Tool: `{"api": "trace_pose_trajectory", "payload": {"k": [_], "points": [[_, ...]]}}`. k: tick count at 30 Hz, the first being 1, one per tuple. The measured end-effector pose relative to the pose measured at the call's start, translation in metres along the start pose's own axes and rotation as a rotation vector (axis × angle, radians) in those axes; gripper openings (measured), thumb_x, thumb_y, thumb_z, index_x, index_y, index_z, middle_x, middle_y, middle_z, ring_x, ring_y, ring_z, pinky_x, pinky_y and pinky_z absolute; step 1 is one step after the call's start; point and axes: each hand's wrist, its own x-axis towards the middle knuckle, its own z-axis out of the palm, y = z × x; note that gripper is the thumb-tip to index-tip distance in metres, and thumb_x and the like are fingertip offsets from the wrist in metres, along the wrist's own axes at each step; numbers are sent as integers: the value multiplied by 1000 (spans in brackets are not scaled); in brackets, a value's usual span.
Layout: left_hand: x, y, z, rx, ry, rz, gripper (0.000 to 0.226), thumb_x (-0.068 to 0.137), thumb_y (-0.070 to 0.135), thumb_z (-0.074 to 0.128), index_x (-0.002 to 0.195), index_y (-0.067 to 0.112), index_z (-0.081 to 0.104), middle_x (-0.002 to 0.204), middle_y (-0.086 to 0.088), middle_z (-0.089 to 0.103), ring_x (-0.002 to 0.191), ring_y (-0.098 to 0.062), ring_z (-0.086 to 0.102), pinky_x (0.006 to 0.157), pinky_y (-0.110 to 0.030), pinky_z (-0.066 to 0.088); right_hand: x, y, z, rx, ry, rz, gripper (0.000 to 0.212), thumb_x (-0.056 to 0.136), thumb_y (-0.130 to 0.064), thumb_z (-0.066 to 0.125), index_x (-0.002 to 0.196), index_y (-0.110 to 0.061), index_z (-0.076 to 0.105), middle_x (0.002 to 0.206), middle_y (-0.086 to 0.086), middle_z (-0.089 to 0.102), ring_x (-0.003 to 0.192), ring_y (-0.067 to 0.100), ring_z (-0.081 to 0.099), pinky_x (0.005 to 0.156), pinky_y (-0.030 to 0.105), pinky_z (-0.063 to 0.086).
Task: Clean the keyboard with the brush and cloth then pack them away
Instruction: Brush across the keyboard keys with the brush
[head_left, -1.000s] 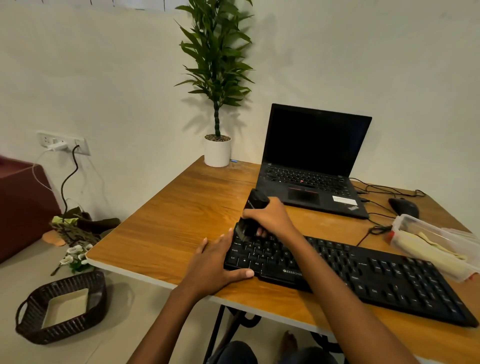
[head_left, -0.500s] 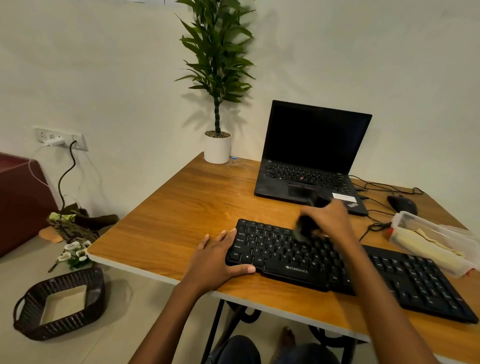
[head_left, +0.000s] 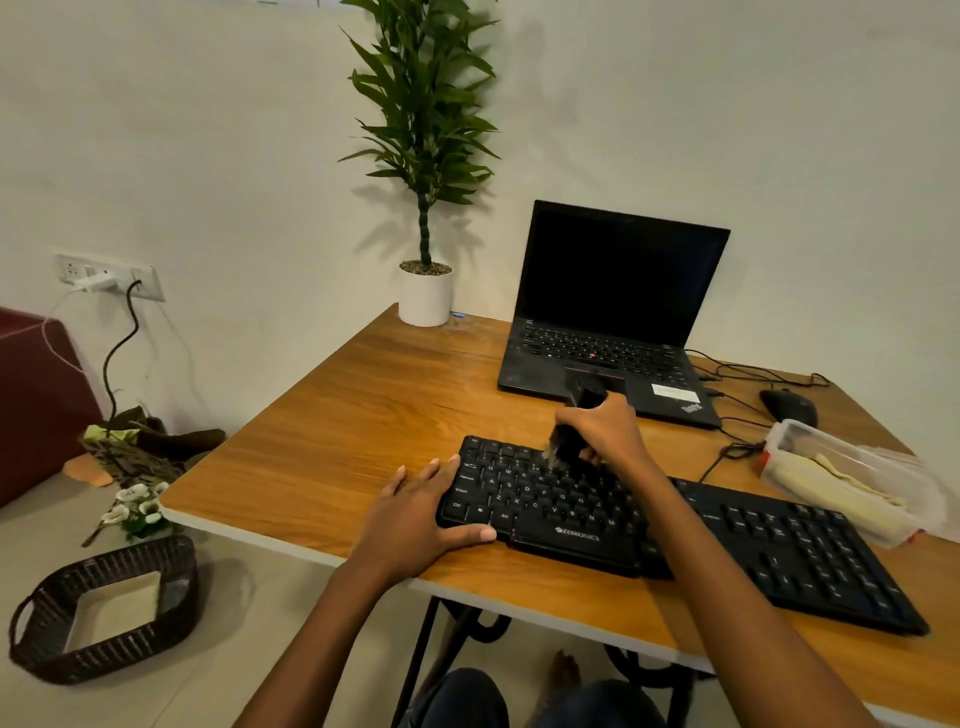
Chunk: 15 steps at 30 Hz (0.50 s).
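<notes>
A black keyboard (head_left: 727, 540) lies across the front of the wooden table (head_left: 363, 415). My left hand (head_left: 415, 514) rests flat at its left end, thumb along the front edge and fingers straight. My right hand (head_left: 605, 434) grips a black brush (head_left: 571, 431) by its handle, bristles down on the upper left key rows. A yellowish cloth (head_left: 831, 486) lies inside a clear plastic box (head_left: 904, 499) at the right of the table.
An open black laptop (head_left: 613, 312) stands behind the keyboard, with a black mouse (head_left: 787, 405) and cables to its right. A potted plant (head_left: 426, 291) stands at the far corner. On the floor to the left is a dark wicker basket (head_left: 104, 608).
My right hand swept the brush from the left end of the keyboard to the right, then back leftward to the upper left keys. My left hand stayed at the keyboard's left end.
</notes>
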Motion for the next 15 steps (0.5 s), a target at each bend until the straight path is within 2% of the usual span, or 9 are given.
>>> {"api": "trace_pose_trajectory", "payload": {"k": [6,8,10,13,15], "points": [[1,1,-1,-2,-28,-30,143,27,104,2,150,29,5,157,3,16,144,-10,9,116,-28,0,-6,32,-48,-41,85,56,19,74,-21,68,70,-5,59,56,6,61,38,16,53,35,21,40],[-3,10,-5,-1,-34,-33,125,49,100,20,150,28,4,157,3,15,144,-13,9,116,-29,3,-7,44,-64,-26,117,78,20,74,-21,68,73,-3,60,59,9,63,38,17,53,35,21,40],[-5,15,-9,21,-27,-37,98,74,77,43,150,27,4,157,3,15,144,-13,8,116,-29,3,-8,57,-80,-27,140,108,20,76,-21,68,74,-3,60,61,10,63,40,17,53,37,22,41],[-8,18,-12,39,-29,-54,91,81,65,48,150,27,4,157,3,14,145,-14,8,116,-30,5,-9,72,-103,-74,184,170,21,77,-24,69,75,-6,57,64,9,62,44,17,54,40,23,42],[-8,20,-13,46,-28,-58,89,83,61,51,150,26,3,157,2,14,145,-15,8,116,-31,6,-9,79,-115,-121,237,191,22,76,-25,69,77,-6,58,68,10,63,50,20,57,47,28,48]]}}
